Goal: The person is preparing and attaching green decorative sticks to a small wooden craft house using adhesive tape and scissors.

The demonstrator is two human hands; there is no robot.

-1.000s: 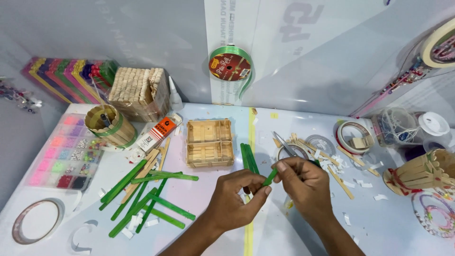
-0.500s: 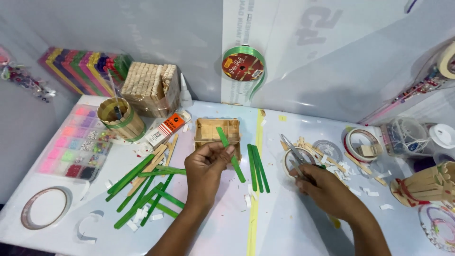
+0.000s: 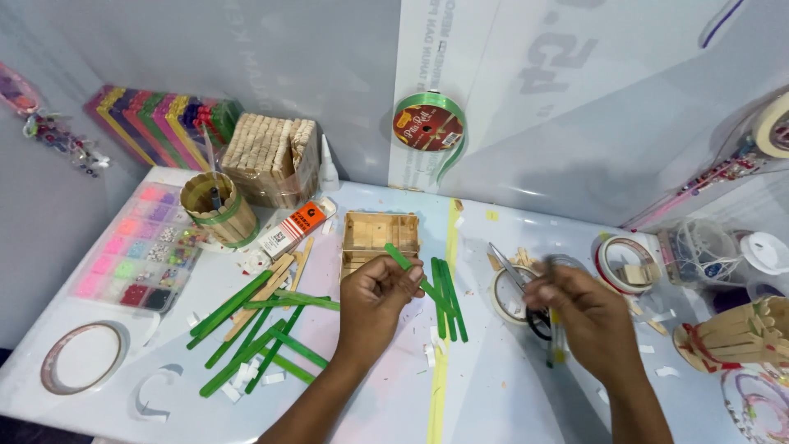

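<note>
I note a loose heap of flat green craft sticks at nine o'clock on the white tabletop. At centre, the left hand pinches one flat green wooden stick, which slants toward one o'clock above the small open box of pale wooden sticks. At three o'clock, the right hand grips the metal scissors, fingers curled over the handles.

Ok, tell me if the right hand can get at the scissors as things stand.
Probably yes. The right hand hovers right at the scissors, which lie open on the table over a tape roll, nothing covering them. The fingers look free, though that is hard to confirm.
</note>
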